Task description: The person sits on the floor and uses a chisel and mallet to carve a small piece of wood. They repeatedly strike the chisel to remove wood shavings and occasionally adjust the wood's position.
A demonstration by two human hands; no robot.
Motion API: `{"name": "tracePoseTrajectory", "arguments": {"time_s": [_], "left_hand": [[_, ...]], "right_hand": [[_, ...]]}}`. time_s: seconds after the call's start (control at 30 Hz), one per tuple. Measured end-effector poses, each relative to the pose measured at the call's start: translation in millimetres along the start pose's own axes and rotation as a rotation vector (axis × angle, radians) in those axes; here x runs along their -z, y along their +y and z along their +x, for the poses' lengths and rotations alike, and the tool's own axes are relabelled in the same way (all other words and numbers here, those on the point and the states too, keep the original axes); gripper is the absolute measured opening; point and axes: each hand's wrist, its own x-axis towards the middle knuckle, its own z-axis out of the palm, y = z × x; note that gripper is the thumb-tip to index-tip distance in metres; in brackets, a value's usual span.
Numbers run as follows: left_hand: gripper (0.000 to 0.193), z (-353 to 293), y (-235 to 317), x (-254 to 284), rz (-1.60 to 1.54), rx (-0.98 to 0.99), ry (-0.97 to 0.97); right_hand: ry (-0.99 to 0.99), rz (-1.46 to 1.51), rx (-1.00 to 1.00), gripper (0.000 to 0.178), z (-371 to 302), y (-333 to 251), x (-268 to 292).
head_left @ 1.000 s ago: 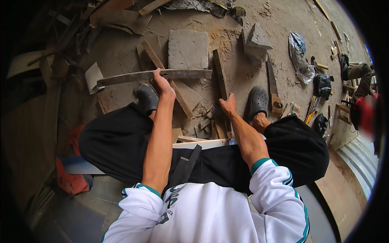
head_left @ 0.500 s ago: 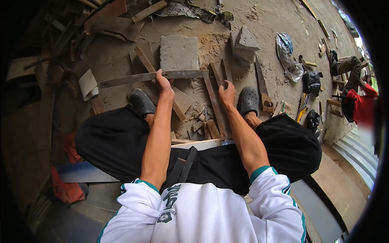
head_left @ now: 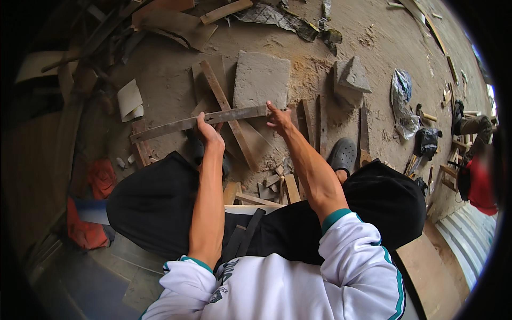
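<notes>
Change at the right: the right grip (head_left: 280, 118), seen half a second ago above the upright wood beside the right shoe, is now brought to the right end of the long grey-brown wooden strip (head_left: 184, 126).
Change in the strip: it is tilted more now, its left end being set lower in view than its right.
Left grip (head_left: 210, 133): the strip is pinched between thumb and fingers, near its middle.
Right grip: the strip's end is met by the fingers; whether it is pinched cannot be told.
Strip, one: it is held above the dusty brown floor (head_left: 176, 80), across one slanted brown wooden plank (head_left: 226, 106) and just below one square grey concrete slab (head_left: 262, 80).
Slim dark wooden strips by the right shoe: at least two (head_left: 322, 124) are counted.
Dark grey perforated clogs: two are worn; the right (head_left: 343, 153) is plainly seen, the left partly hidden.
Saw blade, one (head_left: 364, 128): it is seen beyond the right clog, below an angular grey concrete block (head_left: 352, 82).
Crumpled silvery-blue plastic sheet: one (head_left: 401, 101) is seen farther right.
Orange-red cloth heaps: two (head_left: 101, 178) are seen at the left.
</notes>
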Motion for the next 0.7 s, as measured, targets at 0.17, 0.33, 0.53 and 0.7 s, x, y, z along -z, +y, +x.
{"name": "tracePoseTrajectory", "arguments": {"time_s": [0.17, 0.33, 0.53, 0.7], "left_hand": [[0.031, 0.9, 10.6, 6.3, 0.013, -0.003, 0.024], [0.033, 5.9, 25.6, 7.4, -0.065, -0.013, 0.096], [0.028, 0.7, 57.4, 22.8, -0.117, -0.028, 0.022], [0.028, 13.6, 69.8, 34.8, -0.178, -0.095, 0.082]], "right_hand": [[0.244, -0.358, 0.134, 0.125, 19.3, -15.7, -13.4], [0.243, -0.576, 0.318, 0.123, 8.9, -9.1, -15.7], [0.238, -0.790, 0.500, 0.102, 6.5, 9.6, 13.7], [0.029, -1.213, 0.296, 0.100, -64.6, 71.8, 14.6]]}}
